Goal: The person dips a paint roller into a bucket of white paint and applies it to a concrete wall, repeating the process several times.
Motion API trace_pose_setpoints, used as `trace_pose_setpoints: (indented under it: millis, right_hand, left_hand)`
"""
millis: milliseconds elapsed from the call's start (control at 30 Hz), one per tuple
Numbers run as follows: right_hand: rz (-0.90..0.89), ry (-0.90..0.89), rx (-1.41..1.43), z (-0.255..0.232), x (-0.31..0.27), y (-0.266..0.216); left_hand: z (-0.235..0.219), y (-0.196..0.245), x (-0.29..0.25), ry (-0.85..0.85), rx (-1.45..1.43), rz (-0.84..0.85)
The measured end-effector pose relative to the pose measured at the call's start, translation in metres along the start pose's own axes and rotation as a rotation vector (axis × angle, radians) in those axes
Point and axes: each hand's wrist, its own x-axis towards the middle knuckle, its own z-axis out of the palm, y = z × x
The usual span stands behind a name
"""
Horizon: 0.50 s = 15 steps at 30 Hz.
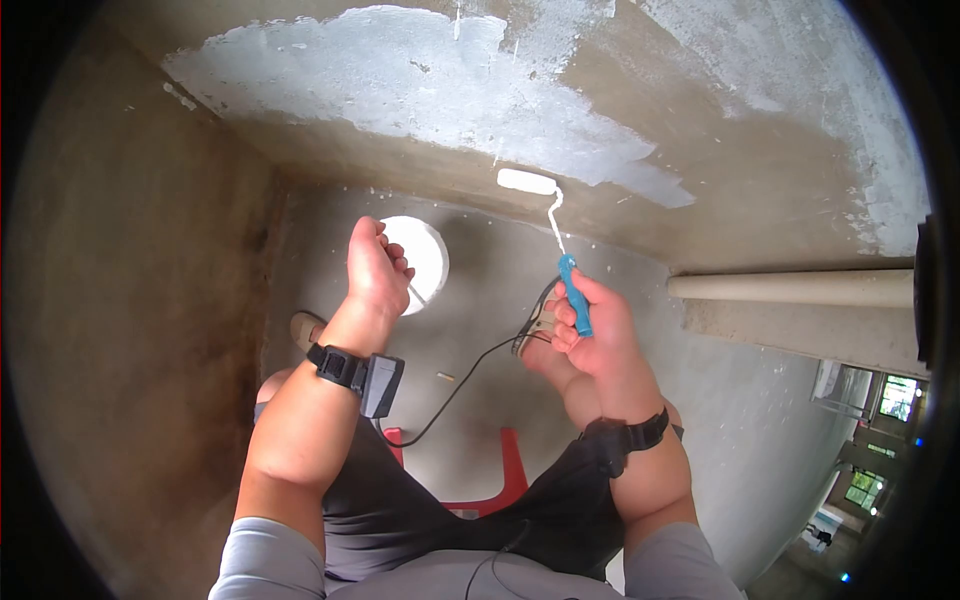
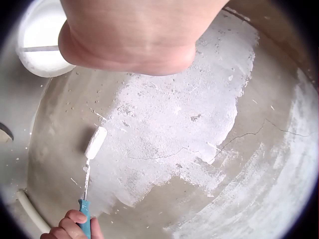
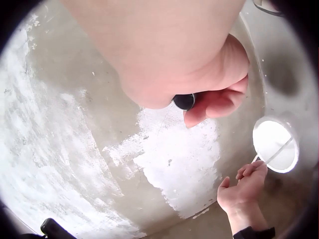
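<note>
In the head view my right hand grips the blue handle of a small paint roller. The white roller head is at the lower part of the wall, its frame coated in paint; the left wrist view shows the roller head beside the painted patch. My left hand, fingers curled, holds the thin handle of a round white bucket, partly hiding it. The right wrist view shows the raised handle crossing the bucket toward my left hand; the exact grip is hard to see.
The brown-grey wall bears uneven white paint. A pale pipe runs low at the right. A red stool shows between the legs, and a black cable hangs above the grey floor.
</note>
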Motion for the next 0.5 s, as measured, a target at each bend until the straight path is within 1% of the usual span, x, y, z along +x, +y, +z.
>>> trace_pose_setpoints:
  millis: [133,233,333,500]
  right_hand:
    - [-0.041,-0.040,-0.009,-0.003,0.001,-0.006]
    - [-0.035,-0.067,0.008,0.000,-0.005,-0.008]
    - [-0.055,-0.010,-0.013,0.010,-0.011,-0.010]
    - [-0.085,-0.006,0.001,0.019,-0.014,-0.016]
  left_hand:
    - [0.000,-0.001,0.000,-0.001,0.004,-0.003]
    - [-0.001,-0.003,-0.004,0.001,0.026,-0.001]
    - [0.000,-0.006,-0.004,0.017,0.036,-0.020]
    - [-0.004,-0.008,-0.006,0.000,0.041,-0.032]
